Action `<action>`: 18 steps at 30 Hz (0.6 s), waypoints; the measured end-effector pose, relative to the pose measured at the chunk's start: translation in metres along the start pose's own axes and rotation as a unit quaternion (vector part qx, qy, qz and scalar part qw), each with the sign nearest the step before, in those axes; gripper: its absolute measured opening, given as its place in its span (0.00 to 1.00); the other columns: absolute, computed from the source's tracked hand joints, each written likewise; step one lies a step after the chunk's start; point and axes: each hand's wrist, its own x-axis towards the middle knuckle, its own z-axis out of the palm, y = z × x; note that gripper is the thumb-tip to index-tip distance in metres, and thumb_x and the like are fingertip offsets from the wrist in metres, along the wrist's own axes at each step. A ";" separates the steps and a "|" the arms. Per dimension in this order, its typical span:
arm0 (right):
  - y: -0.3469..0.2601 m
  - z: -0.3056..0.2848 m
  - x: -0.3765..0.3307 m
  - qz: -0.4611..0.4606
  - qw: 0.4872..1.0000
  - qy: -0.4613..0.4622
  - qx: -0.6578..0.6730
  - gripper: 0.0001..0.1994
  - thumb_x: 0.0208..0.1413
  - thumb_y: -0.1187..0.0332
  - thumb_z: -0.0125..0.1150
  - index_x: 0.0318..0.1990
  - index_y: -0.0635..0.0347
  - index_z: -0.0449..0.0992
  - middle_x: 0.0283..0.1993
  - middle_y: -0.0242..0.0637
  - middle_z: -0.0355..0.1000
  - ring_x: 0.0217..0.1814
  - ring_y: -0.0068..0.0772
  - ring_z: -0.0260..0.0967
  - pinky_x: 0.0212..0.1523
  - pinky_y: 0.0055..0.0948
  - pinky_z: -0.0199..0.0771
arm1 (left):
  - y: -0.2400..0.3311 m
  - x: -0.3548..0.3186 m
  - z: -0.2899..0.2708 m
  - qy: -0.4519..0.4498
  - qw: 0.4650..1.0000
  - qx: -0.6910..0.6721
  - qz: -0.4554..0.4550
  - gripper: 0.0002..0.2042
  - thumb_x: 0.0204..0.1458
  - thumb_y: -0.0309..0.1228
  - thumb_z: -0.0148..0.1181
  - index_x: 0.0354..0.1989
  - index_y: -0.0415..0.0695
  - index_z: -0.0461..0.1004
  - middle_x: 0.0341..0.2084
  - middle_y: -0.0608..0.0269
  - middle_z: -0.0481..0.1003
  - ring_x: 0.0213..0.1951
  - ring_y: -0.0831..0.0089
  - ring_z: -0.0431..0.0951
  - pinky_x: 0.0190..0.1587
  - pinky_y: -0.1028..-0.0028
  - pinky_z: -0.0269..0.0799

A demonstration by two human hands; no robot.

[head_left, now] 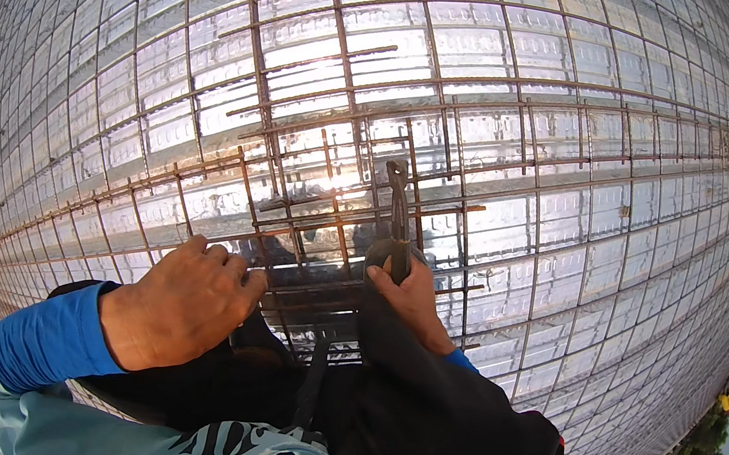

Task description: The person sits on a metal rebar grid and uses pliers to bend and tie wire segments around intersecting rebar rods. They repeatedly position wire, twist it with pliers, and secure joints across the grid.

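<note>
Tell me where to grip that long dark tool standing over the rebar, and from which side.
Grip the thick lower handle of the dark tool, coming from below on the person's side, as the right hand does. Its thin hooked tip points away into the rebar mesh, so that end stays free.

Rebar grid (354, 119) on metal decking (629, 274); tying tool (395, 209) above right hand (410, 299).

Under your hands, rusty, rough steel rebar (336, 57), glossy ribbed metal decking (577, 236), a dark matt metal tool (396, 204), your blue cloth sleeve (48, 337)
</note>
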 end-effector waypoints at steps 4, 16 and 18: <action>0.009 -0.001 0.004 0.007 0.999 0.001 0.044 0.16 0.56 0.59 0.75 0.29 0.58 0.75 0.25 0.29 0.70 0.28 0.22 0.65 0.32 0.30 0.69 | 0.005 -0.012 -0.006 0.086 0.992 -0.078 -0.057 0.24 0.56 0.32 0.65 0.60 0.35 0.74 0.43 0.49 0.78 0.45 0.58 0.81 0.49 0.62 0.75; 0.000 0.002 0.003 0.022 0.999 0.015 0.030 0.14 0.62 0.64 0.69 0.29 0.59 0.73 0.22 0.28 0.72 0.25 0.19 0.68 0.30 0.26 0.69 | -0.015 -0.012 0.028 0.118 0.992 0.010 -0.053 0.23 0.56 0.29 0.62 0.59 0.34 0.73 0.42 0.50 0.77 0.44 0.58 0.80 0.47 0.62 0.75; 0.001 0.006 0.003 0.032 0.998 0.022 0.045 0.14 0.63 0.63 0.69 0.30 0.60 0.74 0.22 0.29 0.72 0.25 0.19 0.69 0.30 0.25 0.69 | -0.020 -0.018 0.030 0.126 0.990 0.016 -0.056 0.22 0.56 0.29 0.61 0.59 0.34 0.73 0.42 0.50 0.77 0.44 0.58 0.80 0.47 0.62 0.76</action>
